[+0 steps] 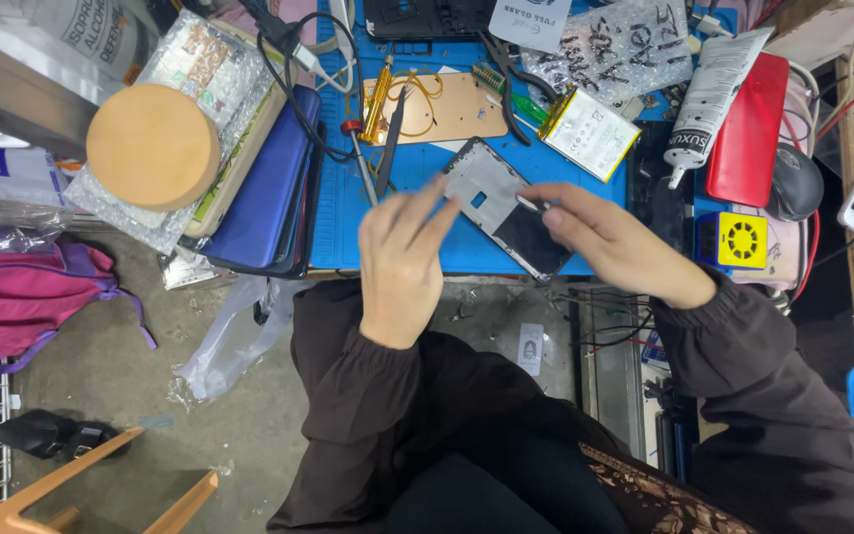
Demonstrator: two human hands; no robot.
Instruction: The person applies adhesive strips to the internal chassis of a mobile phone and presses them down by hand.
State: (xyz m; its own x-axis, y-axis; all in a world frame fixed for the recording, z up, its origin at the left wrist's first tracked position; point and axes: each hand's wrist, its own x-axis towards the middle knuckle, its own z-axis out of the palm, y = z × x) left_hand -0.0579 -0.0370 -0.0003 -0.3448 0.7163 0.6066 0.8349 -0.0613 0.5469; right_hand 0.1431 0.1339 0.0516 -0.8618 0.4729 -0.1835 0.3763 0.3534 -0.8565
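Observation:
An opened phone frame [502,203] with a grey metal back and a dark lower part lies tilted on the blue work mat [417,168]. My left hand [402,257] hovers at its left edge, fingers apart and blurred, the fingertips touching the frame's upper corner. My right hand [620,242] comes in from the right and pinches a small silver piece [531,205] over the frame. A gold back cover [452,107], a screwdriver [360,158], tweezers [392,133] and a flat battery [590,132] lie just beyond.
Pliers [506,84], a white glue tube [709,94], a red case [748,129], a yellow box with a small fan [733,240] and a mouse [795,183] crowd the right. Blue laptop-like cases [269,188] and a round wooden disc [153,146] sit left. Floor below.

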